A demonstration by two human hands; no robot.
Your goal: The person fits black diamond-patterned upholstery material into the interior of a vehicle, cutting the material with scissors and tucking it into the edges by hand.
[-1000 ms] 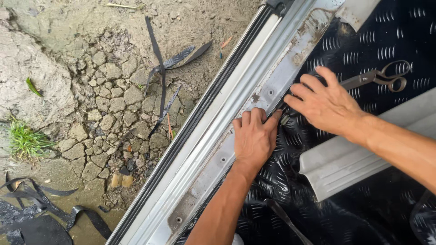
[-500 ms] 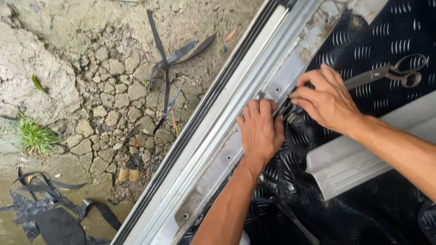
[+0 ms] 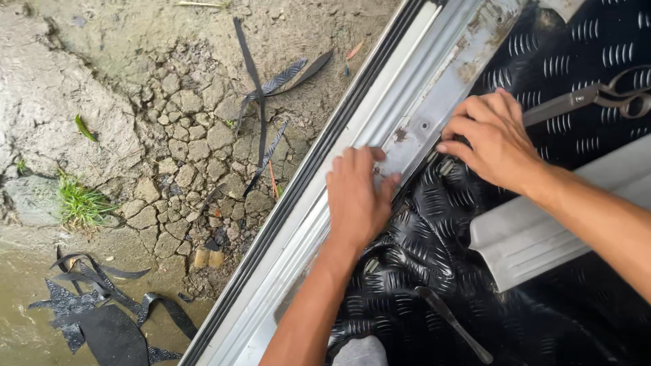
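We press our left hand (image 3: 357,196) flat, fingers together, on the edge of the black ribbed rubber floor mat (image 3: 420,251) where it meets the grey metal door sill (image 3: 434,102); our right hand (image 3: 491,139) lies spread on the same edge higher up, holding nothing. The mat looks mostly seated; this edge seems unfinished. Steel scissors (image 3: 597,98) rest near the right hand, a grey plastic trim panel (image 3: 536,230) overlaps the mat, and cut black rubber strips (image 3: 261,95) lie on the cracked mud.

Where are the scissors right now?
The scissors lie at the upper right of the head view on the black patterned mat, their blades pointing toward and partly hidden behind the right hand.
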